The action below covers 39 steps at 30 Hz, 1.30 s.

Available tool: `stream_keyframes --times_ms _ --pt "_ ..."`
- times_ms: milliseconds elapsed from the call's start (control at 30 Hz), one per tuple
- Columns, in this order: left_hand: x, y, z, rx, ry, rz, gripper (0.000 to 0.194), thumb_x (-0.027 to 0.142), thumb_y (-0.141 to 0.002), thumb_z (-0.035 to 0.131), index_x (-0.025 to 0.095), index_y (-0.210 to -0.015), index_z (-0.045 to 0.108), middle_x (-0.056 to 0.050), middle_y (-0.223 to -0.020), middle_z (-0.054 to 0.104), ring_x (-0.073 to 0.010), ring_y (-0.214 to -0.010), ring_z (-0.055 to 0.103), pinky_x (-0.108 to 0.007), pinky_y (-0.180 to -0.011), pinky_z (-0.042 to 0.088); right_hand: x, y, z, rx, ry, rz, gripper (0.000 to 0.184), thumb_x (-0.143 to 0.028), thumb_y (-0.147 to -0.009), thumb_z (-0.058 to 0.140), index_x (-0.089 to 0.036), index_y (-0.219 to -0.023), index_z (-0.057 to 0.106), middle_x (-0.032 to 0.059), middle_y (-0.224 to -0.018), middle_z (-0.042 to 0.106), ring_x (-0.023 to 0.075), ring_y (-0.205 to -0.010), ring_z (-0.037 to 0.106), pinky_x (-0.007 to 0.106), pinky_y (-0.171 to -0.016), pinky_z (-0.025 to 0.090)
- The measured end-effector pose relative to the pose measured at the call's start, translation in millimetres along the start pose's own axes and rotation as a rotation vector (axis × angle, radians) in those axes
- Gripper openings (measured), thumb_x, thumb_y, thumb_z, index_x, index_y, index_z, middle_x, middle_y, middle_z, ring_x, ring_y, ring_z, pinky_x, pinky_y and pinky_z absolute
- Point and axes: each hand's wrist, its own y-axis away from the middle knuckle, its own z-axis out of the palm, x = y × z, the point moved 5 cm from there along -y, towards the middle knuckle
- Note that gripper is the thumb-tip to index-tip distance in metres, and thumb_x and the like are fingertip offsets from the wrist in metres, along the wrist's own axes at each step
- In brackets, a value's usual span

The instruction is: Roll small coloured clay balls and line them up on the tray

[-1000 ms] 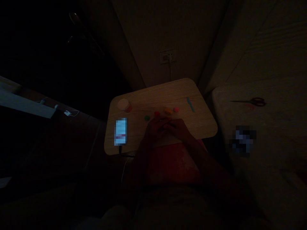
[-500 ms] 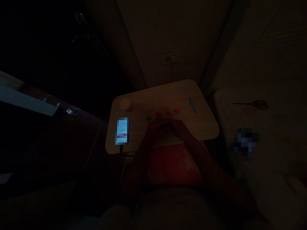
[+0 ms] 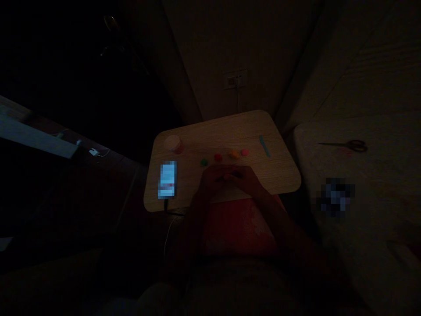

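In dim light, my left hand [image 3: 211, 177] and my right hand [image 3: 244, 176] meet over the near part of a small wooden table [image 3: 194, 129]. Their fingers are curled in and touch each other; whatever lies between them is hidden in shadow. Just beyond the fingertips sit small lumps that look like modelling clay: a green lump [image 3: 204, 162], a red lump [image 3: 217, 156], an orange lump [image 3: 234, 154] and a pink lump [image 3: 244, 152]. Farther right lies a flat teal stick, perhaps a plastic knife [image 3: 265, 146].
A round tub [image 3: 173, 144] stands at the table's back left. Nearer, a lit phone [image 3: 167, 180] lies with a cable at its lower end. On the pale surface to the right are scissors [image 3: 348, 145] and a blurred dark object [image 3: 335, 196]. A wall socket [image 3: 235, 79] holds a plug.
Both hands have shifted slightly and their fingers have changed position, still together. The red and orange lumps show more fully beyond them. The lumps themselves appear unmoved.
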Motion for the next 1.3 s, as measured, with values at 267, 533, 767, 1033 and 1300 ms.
stream_keyframes --times_ms 267,533,767,1033,1300 --pt "2.7 -0.1 4.3 -0.042 -0.072 -0.068 0.042 0.034 -0.095 0.068 0.023 -0.135 0.066 -0.012 -0.127 0.075 -0.0255 -0.118 0.071 -0.046 -0.106 0.058 -4.4 -1.2 -3.7 0.043 -0.075 -0.027 0.026 -0.043 -0.088 0.071 -0.021 -0.089 0.084 0.0062 -0.087 0.082 0.0233 -0.079 0.075 0.033 -0.075 0.056" --pt "-3.2 0.1 2.3 -0.053 -0.084 -0.134 0.031 0.038 -0.097 0.067 0.02 -0.121 0.074 -0.011 -0.116 0.078 -0.0247 -0.107 0.074 -0.043 -0.098 0.06 -9.5 -1.6 -5.8 0.095 -0.006 -0.025 0.037 -0.049 -0.092 0.062 -0.018 -0.083 0.081 0.0061 -0.08 0.079 0.0218 -0.073 0.069 0.032 -0.069 0.051" --pt "-8.7 1.4 -6.4 0.044 -0.123 -0.147 0.029 0.044 -0.095 0.069 0.02 -0.109 0.078 -0.01 -0.108 0.08 -0.0252 -0.106 0.075 -0.042 -0.097 0.06 -6.8 -1.0 -8.1 0.18 0.049 0.042 0.059 -0.062 -0.099 0.046 -0.019 -0.063 0.062 0.0034 -0.058 0.061 0.0168 -0.058 0.054 0.029 -0.056 0.039" --pt "-13.0 2.9 -9.7 0.089 -0.059 -0.188 0.027 0.041 -0.098 0.064 0.019 -0.098 0.079 -0.009 -0.097 0.08 -0.023 -0.091 0.076 -0.039 -0.086 0.061 -13.9 -1.0 -5.4 0.084 0.037 -0.024 0.042 -0.053 -0.097 0.056 -0.019 -0.075 0.066 0.0016 -0.066 0.063 0.016 -0.063 0.055 0.028 -0.061 0.04" --pt "-7.9 2.7 -1.7 0.028 -0.067 -0.227 0.028 0.039 -0.092 0.073 0.019 -0.111 0.072 -0.01 -0.105 0.078 -0.0237 -0.095 0.073 -0.038 -0.089 0.059 -14.8 -2.5 -9.0 0.114 0.041 -0.063 0.033 -0.046 -0.094 0.06 -0.019 -0.077 0.069 0.0021 -0.069 0.065 0.0173 -0.066 0.057 0.028 -0.064 0.044"
